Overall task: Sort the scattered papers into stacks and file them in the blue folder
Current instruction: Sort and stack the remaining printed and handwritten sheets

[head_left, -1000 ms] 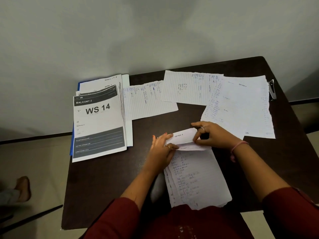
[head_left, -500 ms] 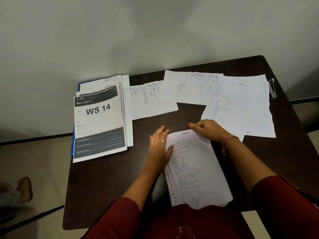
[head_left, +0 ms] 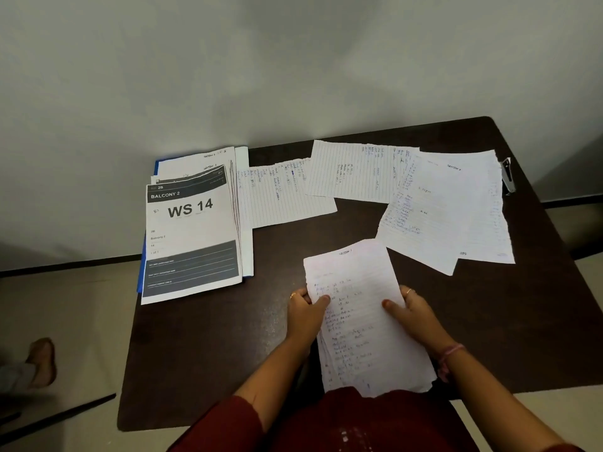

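Far left, the blue folder (head_left: 141, 272) lies at the left edge of the dark table (head_left: 202, 353), only a thin blue strip showing along its left side and top corner, and its load overhangs the table edge a touch. On it sits a printed stack (head_left: 191, 236), top sheet reading "BALCONY 2" and "WS 14", with handwritten pages fanned out behind. Just beside it, a lined sheet (head_left: 287, 197) overlaps another lined sheet (head_left: 355, 172) toward the back edge. There's bare dark tabletop in front of the folder and left of the arms. Now the left hand (head_left: 305, 316) grips the left edge of a handwritten stack (head_left: 359, 321), thumb curled over the top page. The right hand (head_left: 414, 316) grips the right edge the same way. That stack's near end hangs past the front edge over the lap. Right side, loose overlapping sheets (head_left: 456, 210) spread near the far right corner, a stapler (head_left: 507, 177) just beside them at the table's right edge
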The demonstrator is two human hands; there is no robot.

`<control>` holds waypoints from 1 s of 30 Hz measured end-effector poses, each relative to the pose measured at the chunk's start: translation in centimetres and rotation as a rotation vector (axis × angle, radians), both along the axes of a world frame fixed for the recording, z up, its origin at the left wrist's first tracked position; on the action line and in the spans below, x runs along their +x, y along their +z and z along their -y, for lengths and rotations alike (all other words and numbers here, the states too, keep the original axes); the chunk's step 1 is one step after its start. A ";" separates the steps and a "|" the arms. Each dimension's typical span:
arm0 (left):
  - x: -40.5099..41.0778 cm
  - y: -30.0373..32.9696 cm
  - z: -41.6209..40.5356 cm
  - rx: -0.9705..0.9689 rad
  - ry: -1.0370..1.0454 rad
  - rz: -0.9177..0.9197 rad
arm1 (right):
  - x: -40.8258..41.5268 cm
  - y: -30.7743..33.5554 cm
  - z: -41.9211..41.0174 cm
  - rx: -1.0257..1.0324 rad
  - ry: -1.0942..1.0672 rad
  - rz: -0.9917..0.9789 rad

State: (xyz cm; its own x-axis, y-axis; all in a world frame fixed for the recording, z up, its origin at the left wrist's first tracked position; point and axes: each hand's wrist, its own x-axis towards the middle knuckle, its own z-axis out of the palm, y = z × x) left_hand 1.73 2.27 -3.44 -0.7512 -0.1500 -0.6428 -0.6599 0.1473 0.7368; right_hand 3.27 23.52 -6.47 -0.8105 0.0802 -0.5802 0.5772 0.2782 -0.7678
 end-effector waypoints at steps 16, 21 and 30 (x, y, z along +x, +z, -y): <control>-2.2 4.0 2.2 0.002 0.101 -0.394 | -5.9 8.0 5.4 0.065 0.049 -0.450; -4.5 6.3 3.2 -0.079 0.111 -0.655 | -7.9 10.6 7.7 0.120 -0.033 -0.696; -4.3 3.9 4.5 -0.172 0.090 -0.554 | -7.2 7.5 8.9 0.152 0.015 -0.602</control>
